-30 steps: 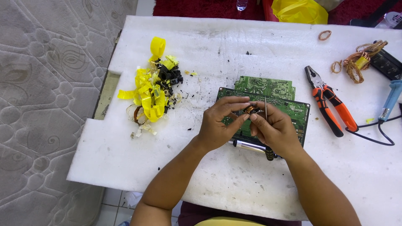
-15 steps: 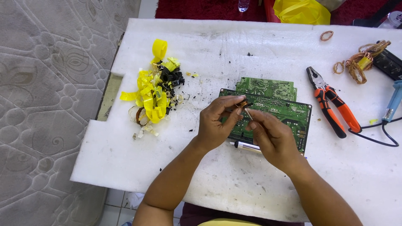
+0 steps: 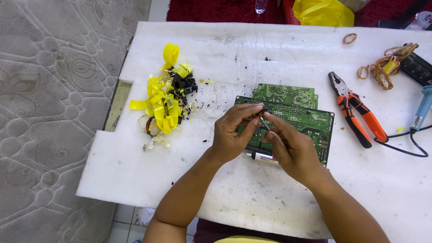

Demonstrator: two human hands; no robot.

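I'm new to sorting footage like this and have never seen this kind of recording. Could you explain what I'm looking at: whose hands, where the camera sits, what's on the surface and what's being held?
There is no machine here: a person works with two bare hands. The camera sits on their head and looks down, so the arms come in from the bottom edge.

The left hand and right hand meet over a green circuit board, pinching a small brownish part between the fingertips; it is too small to identify. A second green board lies just behind.

All rests on a white foam sheet. To the left lies a heap of yellow tape scraps and black bits. To the right lie orange-handled pliers, coils of copper wire and a blue-handled corded tool.
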